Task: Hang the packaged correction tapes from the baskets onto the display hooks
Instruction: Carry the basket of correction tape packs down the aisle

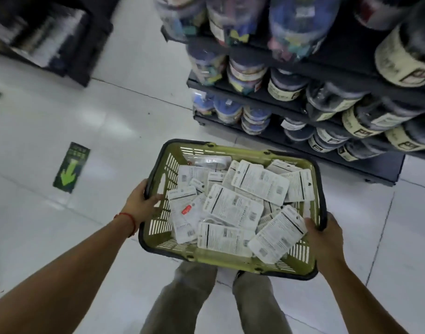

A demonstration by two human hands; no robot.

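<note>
I carry a green slotted shopping basket [230,260] with a dark rim above the floor, in front of my legs. It holds several white carded correction tape packages [233,208], lying mostly back side up in a loose heap. My left hand [142,204] grips the basket's left rim, thumb outside and fingers curled over the edge. At the right rim my right hand [323,236] holds the edge, its fingers curled inside next to a package. No display hooks are in view.
A dark shelf unit [315,75] packed with clear tubs of coloured items stands at the right. White tiled floor spreads to the left, with a green arrow sticker [71,167]. Another dark fixture [62,37] sits at the top left.
</note>
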